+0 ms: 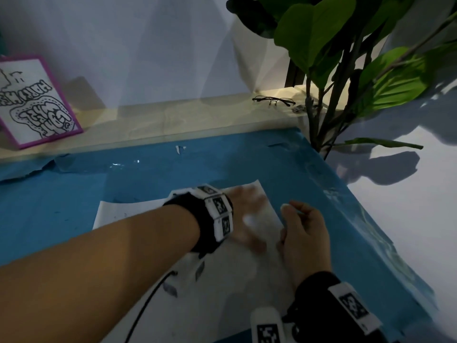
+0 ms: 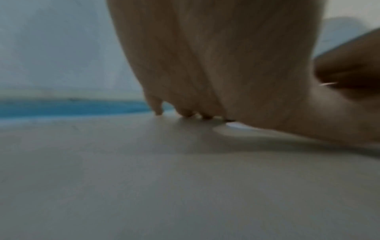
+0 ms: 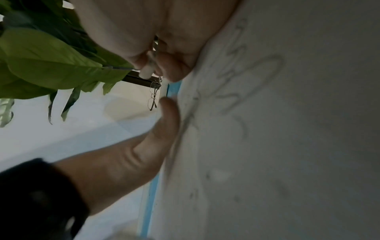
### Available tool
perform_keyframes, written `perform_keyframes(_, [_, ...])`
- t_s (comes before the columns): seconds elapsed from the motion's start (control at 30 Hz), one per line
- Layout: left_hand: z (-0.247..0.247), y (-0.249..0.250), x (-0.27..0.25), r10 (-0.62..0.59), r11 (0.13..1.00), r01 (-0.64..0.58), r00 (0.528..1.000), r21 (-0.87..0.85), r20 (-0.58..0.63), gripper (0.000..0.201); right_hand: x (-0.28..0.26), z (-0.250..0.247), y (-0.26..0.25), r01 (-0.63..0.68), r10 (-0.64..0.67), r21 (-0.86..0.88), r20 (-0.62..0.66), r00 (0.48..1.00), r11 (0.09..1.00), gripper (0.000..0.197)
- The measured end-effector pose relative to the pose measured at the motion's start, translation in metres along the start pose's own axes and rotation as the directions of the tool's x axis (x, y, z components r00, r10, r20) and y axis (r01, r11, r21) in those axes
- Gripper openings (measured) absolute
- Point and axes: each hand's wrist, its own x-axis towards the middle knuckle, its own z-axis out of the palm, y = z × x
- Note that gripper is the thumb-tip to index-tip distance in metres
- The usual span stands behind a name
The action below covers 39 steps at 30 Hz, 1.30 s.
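A white paper sheet with faint pencil lines lies on the blue table cover. My left hand, blurred in the head view, lies flat on the sheet's far right part. In the left wrist view its straight fingers and thumb touch the paper. My right hand rests at the sheet's right edge, just right of the left hand. Its curled fingers hold a small white stick-like object. A thumb lies against the paper's edge.
A purple-framed line drawing leans on the wall at the back left. Eyeglasses lie on the pale wooden ledge. A large-leafed plant stands at the back right. A black cable runs under my left forearm.
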Motion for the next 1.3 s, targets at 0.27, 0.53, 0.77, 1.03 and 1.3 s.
perform_keyframes(0.27, [0.005, 0.037, -0.028, 0.351, 0.923, -0.321, 0.928, 0.211, -0.123, 0.059, 0.000, -0.004, 0.001, 0.109, -0.108, -0.128, 0.010, 0.994, 0.986, 0.005])
perform_keyframes(0.53, [-0.027, 0.000, -0.046, -0.337, 0.941, 0.337, 0.942, -0.017, 0.008, 0.078, -0.004, -0.004, -0.002, 0.071, -0.057, -0.176, 0.080, 0.995, 0.982, 0.011])
perform_keyframes(0.77, [0.005, 0.022, -0.061, -0.195, 0.978, 0.203, 0.972, -0.054, 0.129, 0.114, 0.013, 0.001, -0.028, 0.263, -0.015, -0.659, 0.356, 0.934, 0.704, 0.013])
perform_keyframes(1.03, [0.001, 0.026, -0.064, -0.205, 0.977, 0.211, 0.969, -0.026, 0.138, 0.125, 0.017, 0.010, -0.052, 0.414, 0.160, -0.760, 0.551, 0.819, 0.500, 0.014])
perform_keyframes(1.3, [0.001, 0.025, -0.061, -0.206, 0.977, 0.213, 0.968, -0.032, 0.144, 0.127, 0.012, 0.012, -0.051, 0.409, 0.184, -0.748, 0.568, 0.802, 0.522, 0.013])
